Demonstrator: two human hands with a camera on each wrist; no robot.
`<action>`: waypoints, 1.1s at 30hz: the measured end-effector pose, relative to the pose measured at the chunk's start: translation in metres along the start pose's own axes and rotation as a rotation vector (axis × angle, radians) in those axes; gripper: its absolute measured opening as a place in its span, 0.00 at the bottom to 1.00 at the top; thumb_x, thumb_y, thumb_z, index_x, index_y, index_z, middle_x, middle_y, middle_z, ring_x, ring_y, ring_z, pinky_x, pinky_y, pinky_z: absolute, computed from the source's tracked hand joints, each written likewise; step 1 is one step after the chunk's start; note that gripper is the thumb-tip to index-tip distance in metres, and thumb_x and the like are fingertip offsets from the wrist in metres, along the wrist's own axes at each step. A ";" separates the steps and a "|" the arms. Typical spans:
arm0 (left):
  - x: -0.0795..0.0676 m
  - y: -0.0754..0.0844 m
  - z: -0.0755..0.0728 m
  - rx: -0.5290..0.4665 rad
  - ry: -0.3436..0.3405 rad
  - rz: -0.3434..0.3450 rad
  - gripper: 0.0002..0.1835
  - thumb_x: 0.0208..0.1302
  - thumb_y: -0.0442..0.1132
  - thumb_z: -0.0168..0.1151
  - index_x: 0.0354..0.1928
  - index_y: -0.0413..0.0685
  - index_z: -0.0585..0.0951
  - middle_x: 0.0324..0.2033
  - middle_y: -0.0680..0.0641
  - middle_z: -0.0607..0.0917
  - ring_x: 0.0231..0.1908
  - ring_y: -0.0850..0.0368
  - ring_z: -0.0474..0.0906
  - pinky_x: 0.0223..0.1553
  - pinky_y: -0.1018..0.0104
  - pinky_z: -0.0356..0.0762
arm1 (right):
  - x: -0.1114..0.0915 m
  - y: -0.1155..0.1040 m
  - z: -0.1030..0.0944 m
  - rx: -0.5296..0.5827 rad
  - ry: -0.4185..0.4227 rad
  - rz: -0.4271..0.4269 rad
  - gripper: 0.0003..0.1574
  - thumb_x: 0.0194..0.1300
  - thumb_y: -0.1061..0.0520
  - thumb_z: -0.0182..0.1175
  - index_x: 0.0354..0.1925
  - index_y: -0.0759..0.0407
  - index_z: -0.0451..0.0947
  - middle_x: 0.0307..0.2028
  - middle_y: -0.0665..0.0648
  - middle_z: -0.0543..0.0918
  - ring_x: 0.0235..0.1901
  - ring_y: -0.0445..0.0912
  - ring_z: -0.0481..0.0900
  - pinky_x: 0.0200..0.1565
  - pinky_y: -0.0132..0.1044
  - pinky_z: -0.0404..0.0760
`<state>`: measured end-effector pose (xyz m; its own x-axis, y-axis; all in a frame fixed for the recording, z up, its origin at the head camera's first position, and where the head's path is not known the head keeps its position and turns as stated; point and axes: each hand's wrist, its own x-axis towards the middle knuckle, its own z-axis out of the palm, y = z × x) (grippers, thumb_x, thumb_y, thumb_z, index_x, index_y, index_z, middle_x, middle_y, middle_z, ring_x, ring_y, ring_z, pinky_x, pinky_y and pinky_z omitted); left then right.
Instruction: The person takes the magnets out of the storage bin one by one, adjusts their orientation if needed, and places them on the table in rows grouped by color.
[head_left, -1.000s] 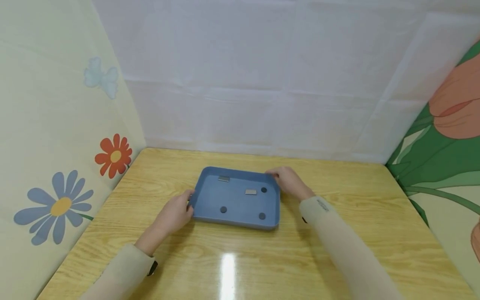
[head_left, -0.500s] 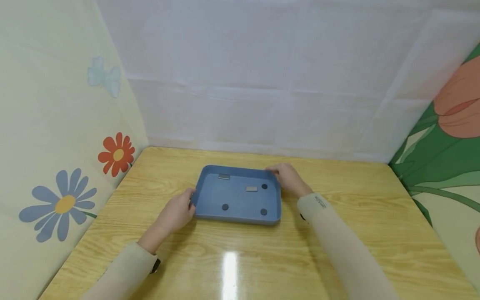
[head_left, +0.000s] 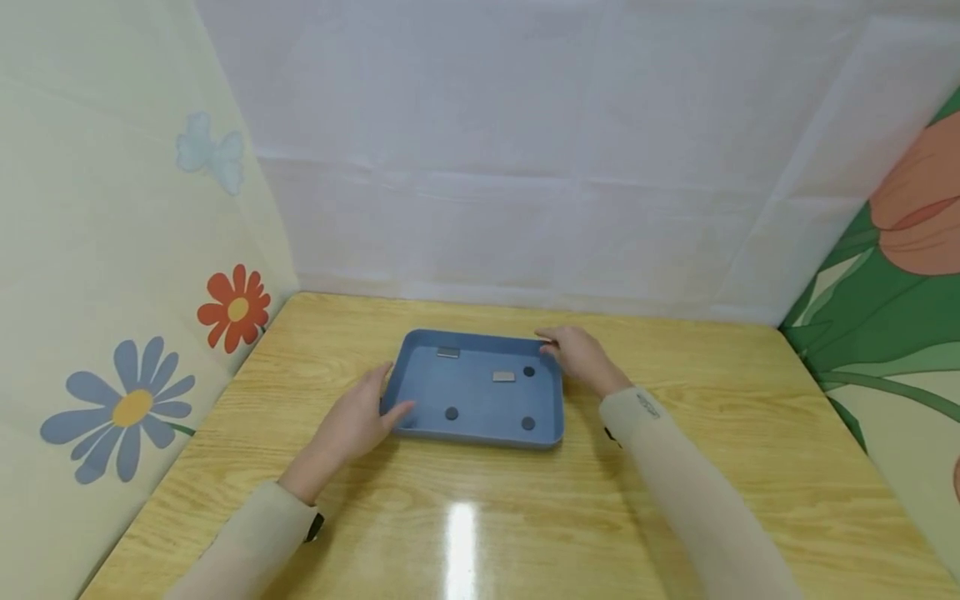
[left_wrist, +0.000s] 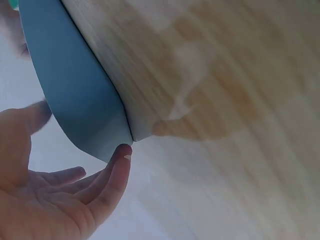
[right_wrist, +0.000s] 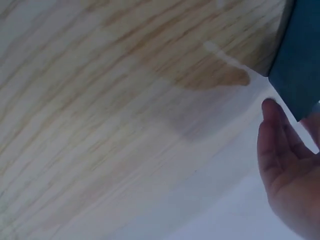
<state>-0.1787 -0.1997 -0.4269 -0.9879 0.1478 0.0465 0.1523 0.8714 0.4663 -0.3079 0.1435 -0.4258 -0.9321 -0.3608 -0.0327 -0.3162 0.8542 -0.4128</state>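
A shallow blue rectangular tray [head_left: 480, 396] lies on the wooden table. Inside it are two small flat silvery rectangles, one [head_left: 447, 353] by the far wall and one [head_left: 504, 377] nearer the middle, plus three dark round discs [head_left: 452, 413]. My left hand [head_left: 352, 421] is at the tray's left side, thumb stretched over the rim and fingers spread outside; in the left wrist view its fingertips are right at the tray's corner [left_wrist: 95, 110]. At the far right corner, my right hand [head_left: 577, 358] has loosened, its fingers extended beside the tray wall [right_wrist: 302, 55] in the right wrist view.
The wooden table [head_left: 675, 467] extends around the tray. Behind it hangs a white cloth [head_left: 510, 167]. Flower-printed panels stand on the left [head_left: 135, 250] and right [head_left: 900, 333].
The tray first shifted slightly away from me, then stopped. Both hands have let go of its rim: the left thumb has spread over the inside, and the right fingers have straightened.
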 end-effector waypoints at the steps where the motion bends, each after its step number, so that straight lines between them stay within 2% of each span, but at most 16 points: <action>1: 0.000 0.000 0.000 -0.012 -0.001 -0.008 0.46 0.71 0.53 0.65 0.77 0.29 0.57 0.70 0.25 0.70 0.64 0.30 0.76 0.64 0.36 0.77 | -0.001 -0.001 -0.001 -0.016 0.005 0.003 0.28 0.77 0.55 0.59 0.71 0.57 0.74 0.64 0.62 0.83 0.60 0.55 0.83 0.60 0.50 0.85; 4: 0.000 0.000 -0.001 -0.030 -0.007 -0.008 0.53 0.66 0.59 0.69 0.78 0.31 0.56 0.72 0.26 0.67 0.67 0.29 0.73 0.66 0.35 0.76 | -0.002 -0.002 -0.002 -0.081 0.041 -0.005 0.30 0.75 0.51 0.62 0.71 0.56 0.73 0.63 0.63 0.82 0.60 0.56 0.82 0.61 0.52 0.84; 9: 0.002 -0.001 0.001 -0.040 -0.012 0.021 0.61 0.58 0.63 0.74 0.79 0.31 0.54 0.76 0.26 0.61 0.73 0.26 0.62 0.70 0.32 0.69 | -0.004 -0.006 -0.005 -0.163 0.126 -0.056 0.30 0.73 0.46 0.64 0.68 0.54 0.77 0.63 0.61 0.82 0.63 0.58 0.79 0.65 0.56 0.80; 16: 0.004 -0.006 0.006 -0.107 -0.036 0.047 0.75 0.44 0.69 0.80 0.80 0.30 0.48 0.78 0.25 0.55 0.75 0.25 0.57 0.70 0.30 0.67 | -0.009 -0.016 -0.006 -0.200 0.185 -0.164 0.26 0.70 0.47 0.67 0.63 0.54 0.81 0.56 0.58 0.86 0.54 0.54 0.84 0.58 0.52 0.84; 21: 0.005 -0.009 0.010 -0.126 -0.046 0.077 0.78 0.41 0.69 0.81 0.80 0.29 0.47 0.77 0.25 0.56 0.74 0.26 0.61 0.69 0.32 0.70 | -0.010 -0.018 -0.001 -0.174 0.166 -0.198 0.23 0.70 0.49 0.68 0.60 0.55 0.83 0.54 0.57 0.87 0.53 0.52 0.84 0.56 0.49 0.85; 33: 0.008 -0.011 0.012 -0.160 -0.083 0.071 0.76 0.43 0.69 0.80 0.80 0.30 0.47 0.78 0.27 0.56 0.76 0.28 0.60 0.72 0.33 0.68 | -0.009 -0.020 0.014 -0.081 0.060 -0.266 0.20 0.69 0.51 0.69 0.55 0.59 0.86 0.47 0.56 0.88 0.46 0.48 0.85 0.49 0.42 0.87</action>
<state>-0.1877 -0.2026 -0.4420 -0.9681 0.2503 0.0144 0.2088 0.7731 0.5990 -0.2908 0.1239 -0.4302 -0.8227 -0.5552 0.1219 -0.5616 0.7606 -0.3258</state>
